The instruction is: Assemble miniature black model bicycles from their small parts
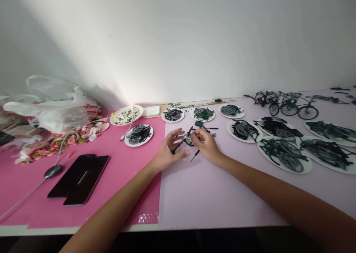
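Near the middle of the table, my left hand [169, 149] has its fingers curled round a small dark bicycle part [180, 144], its thumb stretched out below. My right hand [205, 143] pinches the same piece from the right, by a small grey part [188, 138]. A small screwdriver [195, 155] with a dark handle lies on the table just below the hands. Behind my right hand are a dark green piece [198, 123] and a thin black tool [213, 128].
White plates of bicycle parts [139, 144] [244, 140] stand behind and to the right. Assembled small bicycles [308, 112] stand at the back right. At left lie two dark phones [86, 182], a cable puck [53, 171], pink petals [94, 128] and a plastic bag [55, 112].
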Tool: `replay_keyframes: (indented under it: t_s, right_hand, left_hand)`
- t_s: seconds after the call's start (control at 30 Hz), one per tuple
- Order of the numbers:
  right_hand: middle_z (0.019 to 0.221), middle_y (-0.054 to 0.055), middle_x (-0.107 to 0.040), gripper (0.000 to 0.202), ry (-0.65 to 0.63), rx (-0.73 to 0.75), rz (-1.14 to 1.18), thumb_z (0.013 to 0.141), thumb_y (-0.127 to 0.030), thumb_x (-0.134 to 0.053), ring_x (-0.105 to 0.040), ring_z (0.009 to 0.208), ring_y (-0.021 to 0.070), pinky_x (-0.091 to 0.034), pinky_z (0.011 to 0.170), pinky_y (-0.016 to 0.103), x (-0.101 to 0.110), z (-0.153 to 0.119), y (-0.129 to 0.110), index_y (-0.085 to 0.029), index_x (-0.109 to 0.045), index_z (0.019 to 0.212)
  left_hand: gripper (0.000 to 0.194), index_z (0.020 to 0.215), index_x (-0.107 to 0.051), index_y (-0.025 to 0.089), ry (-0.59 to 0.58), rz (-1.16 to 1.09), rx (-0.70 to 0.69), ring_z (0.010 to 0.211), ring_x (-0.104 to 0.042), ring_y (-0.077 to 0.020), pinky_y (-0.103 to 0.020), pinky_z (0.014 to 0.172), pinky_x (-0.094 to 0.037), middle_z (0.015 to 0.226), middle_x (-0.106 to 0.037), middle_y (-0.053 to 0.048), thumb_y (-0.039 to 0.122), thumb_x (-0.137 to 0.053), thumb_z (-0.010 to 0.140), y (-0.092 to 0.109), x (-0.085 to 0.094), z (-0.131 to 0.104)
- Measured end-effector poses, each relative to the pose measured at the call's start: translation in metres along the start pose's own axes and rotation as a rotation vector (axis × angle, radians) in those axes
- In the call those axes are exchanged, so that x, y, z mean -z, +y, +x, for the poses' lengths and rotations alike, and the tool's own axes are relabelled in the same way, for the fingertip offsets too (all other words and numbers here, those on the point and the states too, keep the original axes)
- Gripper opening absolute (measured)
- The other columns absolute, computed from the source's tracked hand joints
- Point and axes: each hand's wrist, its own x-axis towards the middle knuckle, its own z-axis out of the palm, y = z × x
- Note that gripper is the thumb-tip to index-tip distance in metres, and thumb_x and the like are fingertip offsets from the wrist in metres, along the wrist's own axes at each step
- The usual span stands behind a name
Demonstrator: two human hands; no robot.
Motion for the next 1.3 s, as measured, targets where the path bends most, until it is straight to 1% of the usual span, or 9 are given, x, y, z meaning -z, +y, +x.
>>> replay_keyframes:
  t_s: [0.1,0.17,0.3,0.4,0.5,0.6,0.77,0.93,1.3]
  right_hand:
    - [0.066,-0.001,-0.058,0.041,0.046,-0.076,0.116,0.088,-0.063,-0.066,-0.056,0.06,0.0168,-0.047,0.057,0.03,0.002,0.003,0.001,-0.023,-0.059,0.084]
    - [0.065,-0.001,-0.058,0.044,0.06,-0.114,0.182,0.083,-0.065,-0.07,-0.056,0.06,0.0164,-0.047,0.056,0.029,0.003,0.005,-0.001,-0.023,-0.058,0.083]
    - [0.067,-0.002,-0.058,0.047,0.014,-0.234,0.293,0.077,-0.066,-0.077,-0.053,0.058,0.0132,-0.041,0.05,0.025,0.004,0.005,-0.008,-0.023,-0.061,0.087]
    - [0.064,-0.005,-0.055,0.049,-0.084,-0.326,0.355,0.075,-0.065,-0.079,-0.044,0.05,0.0097,-0.03,0.043,0.022,0.0,-0.003,-0.018,-0.023,-0.062,0.092]
    - [0.058,-0.007,-0.052,0.046,-0.142,-0.386,0.367,0.08,-0.062,-0.076,-0.038,0.045,0.0079,-0.025,0.042,0.02,-0.004,-0.012,-0.027,-0.023,-0.061,0.098]
    - [0.055,-0.008,-0.05,0.039,-0.172,-0.442,0.401,0.079,-0.053,-0.077,-0.035,0.043,0.0069,-0.022,0.042,0.02,-0.008,-0.017,-0.029,-0.024,-0.058,0.096]
    - [0.051,-0.012,-0.04,0.038,-0.22,-0.531,0.508,0.073,-0.042,-0.078,-0.032,0.042,0.0066,-0.018,0.042,0.019,-0.008,-0.015,-0.024,-0.025,-0.057,0.099]
    - [0.051,-0.013,-0.031,0.036,-0.232,-0.612,0.584,0.066,-0.037,-0.079,-0.031,0.042,0.0056,-0.016,0.043,0.018,-0.006,-0.015,-0.024,-0.024,-0.053,0.086]
    - [0.052,-0.011,-0.033,0.029,-0.28,-0.624,0.535,0.066,-0.03,-0.074,-0.025,0.043,0.0045,-0.017,0.043,0.019,-0.005,-0.011,-0.016,-0.022,-0.047,0.071]
  left_hand:
    - [0.103,0.145,-0.056,0.03,-0.098,-0.164,0.097,0.138,-0.055,-0.0343,-0.048,0.115,-0.048,0.161,-0.044,-0.015,0.038,-0.101,0.052,-0.002,0.002,0.002]
    - [0.106,0.146,-0.054,0.032,-0.141,-0.25,0.153,0.139,-0.054,-0.0369,-0.049,0.112,-0.05,0.164,-0.04,-0.015,0.042,-0.101,0.051,-0.001,0.004,0.002]
    - [0.082,0.146,-0.054,0.028,-0.094,-0.362,0.249,0.129,-0.062,-0.0346,-0.049,0.105,-0.052,0.162,-0.043,-0.017,0.048,-0.089,0.074,0.003,0.004,0.001]
    - [0.071,0.141,-0.055,0.021,-0.028,-0.368,0.302,0.113,-0.07,-0.0286,-0.046,0.101,-0.053,0.15,-0.055,-0.019,0.042,-0.086,0.08,0.002,0.001,0.003]
    - [0.066,0.132,-0.06,0.017,0.037,-0.281,0.293,0.1,-0.072,-0.0228,-0.042,0.097,-0.054,0.124,-0.071,-0.015,0.038,-0.089,0.077,0.0,0.001,0.006]
    - [0.057,0.117,-0.066,0.014,0.018,-0.264,0.268,0.09,-0.072,-0.0197,-0.039,0.093,-0.055,0.103,-0.076,-0.009,0.036,-0.093,0.071,0.001,0.002,0.007]
    - [0.049,0.103,-0.07,0.013,-0.007,-0.283,0.207,0.088,-0.071,-0.018,-0.034,0.087,-0.056,0.104,-0.076,-0.009,0.035,-0.095,0.067,0.006,-0.001,0.006]
    - [0.048,0.099,-0.07,0.012,-0.011,-0.279,0.212,0.088,-0.071,-0.0166,-0.031,0.084,-0.055,0.103,-0.076,-0.008,0.034,-0.096,0.065,0.006,-0.004,0.005]
    - [0.048,0.099,-0.069,0.013,-0.039,-0.224,0.216,0.08,-0.071,-0.0156,-0.03,0.078,-0.055,0.094,-0.076,-0.007,0.037,-0.095,0.067,0.002,-0.004,0.003]
